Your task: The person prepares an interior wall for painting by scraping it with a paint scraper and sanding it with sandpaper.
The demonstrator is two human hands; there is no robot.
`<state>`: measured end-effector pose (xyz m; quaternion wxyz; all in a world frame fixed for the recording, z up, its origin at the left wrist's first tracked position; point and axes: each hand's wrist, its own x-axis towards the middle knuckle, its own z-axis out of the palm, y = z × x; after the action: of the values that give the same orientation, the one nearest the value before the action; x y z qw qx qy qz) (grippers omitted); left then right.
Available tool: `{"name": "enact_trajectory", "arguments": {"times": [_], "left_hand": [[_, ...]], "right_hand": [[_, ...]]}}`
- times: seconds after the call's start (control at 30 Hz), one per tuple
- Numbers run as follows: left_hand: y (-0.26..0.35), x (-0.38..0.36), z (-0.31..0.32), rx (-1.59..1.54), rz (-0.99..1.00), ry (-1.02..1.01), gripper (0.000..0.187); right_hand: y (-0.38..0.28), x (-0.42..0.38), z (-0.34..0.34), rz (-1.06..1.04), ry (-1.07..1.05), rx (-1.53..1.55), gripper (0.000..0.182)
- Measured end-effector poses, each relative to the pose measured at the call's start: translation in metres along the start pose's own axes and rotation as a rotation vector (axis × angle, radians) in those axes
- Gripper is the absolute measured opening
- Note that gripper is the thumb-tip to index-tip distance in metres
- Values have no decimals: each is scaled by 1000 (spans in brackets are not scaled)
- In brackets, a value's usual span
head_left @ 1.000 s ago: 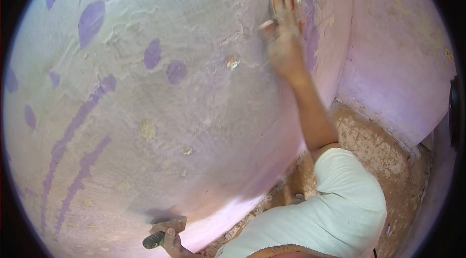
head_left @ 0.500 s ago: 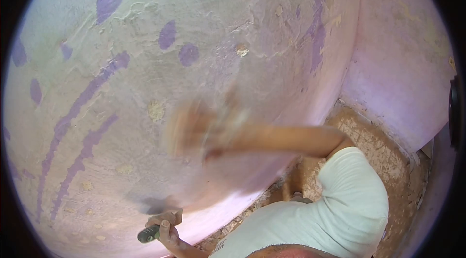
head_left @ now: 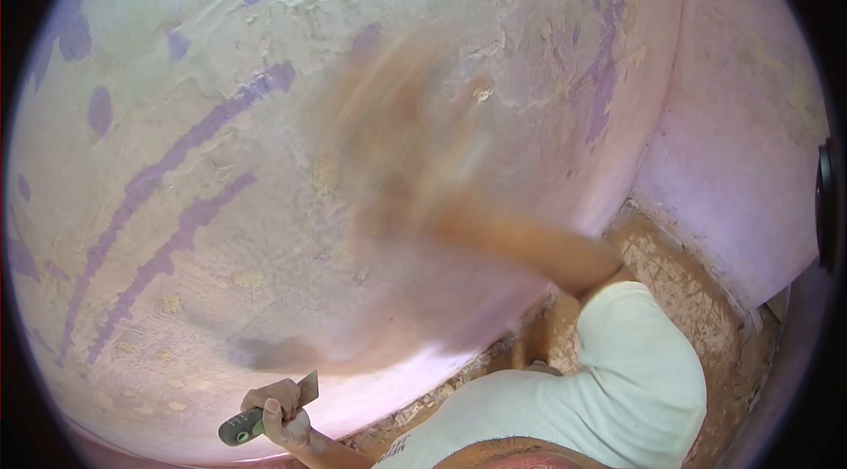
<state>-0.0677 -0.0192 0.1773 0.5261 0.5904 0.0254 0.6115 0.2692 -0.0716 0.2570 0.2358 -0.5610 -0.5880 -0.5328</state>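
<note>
Left hand (head_left: 282, 412) clenched round scraper (head_left: 240, 427), fingers curled, thumb pressed against grip; both before lower left of wall (head_left: 547, 187). Blade (head_left: 309, 388) pokes out past fist, pointing up and right. Right hand (head_left: 401, 129) before middle of wall, arm (head_left: 520, 244) reaching across from white sleeve (head_left: 618, 328). Heavy blur: cannot tell how far open, what it holds, or whether it touches wall. Purple marks (head_left: 176, 156) on left part of wall.
</note>
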Motion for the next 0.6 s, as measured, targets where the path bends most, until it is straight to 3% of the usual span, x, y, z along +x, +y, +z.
{"name": "enact_trajectory", "arguments": {"times": [0.1,0.17,0.23,0.27,0.37,0.43,0.53,0.6], "left_hand": [[-4,7,8,-76,28,-72,30],[-6,2,0,-60,-6,-93,31],[-3,-1,-4,-83,-34,-103,31],[-2,1,-1,-121,-42,-110,32],[-11,10,4,-270,-39,-146,34],[-11,15,3,-330,-51,-174,36],[-6,16,8,-367,-66,-203,38],[-2,24,15,-387,-49,-264,38]], "right_hand": [[-8,-6,-6,-167,-77,7,74],[41,13,-12,-50,-28,-64,75],[88,32,-19,214,53,-62,75],[85,34,-20,244,67,-71,76],[17,14,-21,-63,-45,-55,76],[45,23,-26,-39,-29,-91,77],[86,43,-27,197,55,-83,78],[50,34,-26,60,14,-89,78]]}}
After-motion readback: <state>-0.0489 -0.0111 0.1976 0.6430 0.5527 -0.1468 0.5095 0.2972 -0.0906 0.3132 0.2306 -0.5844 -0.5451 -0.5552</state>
